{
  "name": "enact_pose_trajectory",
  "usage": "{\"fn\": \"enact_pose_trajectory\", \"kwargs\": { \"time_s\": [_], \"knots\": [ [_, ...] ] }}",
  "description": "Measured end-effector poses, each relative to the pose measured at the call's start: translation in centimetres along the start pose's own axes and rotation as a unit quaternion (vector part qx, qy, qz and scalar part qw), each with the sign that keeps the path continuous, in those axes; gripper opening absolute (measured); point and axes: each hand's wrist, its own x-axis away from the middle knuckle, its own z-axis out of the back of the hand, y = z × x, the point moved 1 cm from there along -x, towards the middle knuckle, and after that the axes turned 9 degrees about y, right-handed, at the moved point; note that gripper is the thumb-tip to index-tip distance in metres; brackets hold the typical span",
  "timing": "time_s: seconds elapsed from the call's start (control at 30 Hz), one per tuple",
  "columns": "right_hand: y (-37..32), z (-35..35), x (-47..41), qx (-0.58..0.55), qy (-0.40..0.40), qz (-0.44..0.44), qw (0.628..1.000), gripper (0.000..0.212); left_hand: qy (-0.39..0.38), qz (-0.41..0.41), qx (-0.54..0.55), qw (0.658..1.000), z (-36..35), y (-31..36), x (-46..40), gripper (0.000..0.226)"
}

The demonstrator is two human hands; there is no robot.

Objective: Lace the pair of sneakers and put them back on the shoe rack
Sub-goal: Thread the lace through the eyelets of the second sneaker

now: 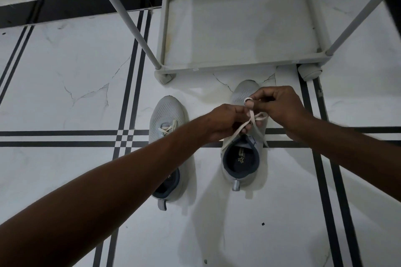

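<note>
Now my left hand and right hand pinch the white lace over the right sneaker, tying its bow; next, pull the loops snug.

The floor is white marble-look tile crossed by paired black stripes. A black skirting band runs along the wall's foot.

Right sneaker: a gold logo and lines of small print stand on the dark insole, too small and blurred to read. Rack: a small pale label on the front rail, likewise illegible. No other text shows.
</note>
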Motion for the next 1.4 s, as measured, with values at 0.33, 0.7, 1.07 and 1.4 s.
{"fn": "enact_pose_trajectory", "kwargs": {
  "time_s": [0.33,0.7,1.07,1.4],
  "knots": [
    [1.6,-0.7,-0.1,-0.069,-0.070,-0.136,0.986,0.029,0.011,-0.017,0.018,1.000,1.2,-0.8,0.6,0.014],
    [3.5,-1.0,2.2,-0.069,-0.173,-0.143,0.972,0.019,0.072,-0.054,0.003,0.996,1.7,-0.9,0.9,0.018],
    [2.6,-0.7,1.9,0.015,-0.194,-0.094,0.976,0.011,0.036,-0.090,-0.110,0.989,3.3,0.3,1.7,0.022],
    [2.7,-0.6,2.4,0.179,-0.030,0.088,0.979,0.011,0.103,-0.067,-0.045,0.991,2.6,-0.6,1.0,0.015]
  ]
}}
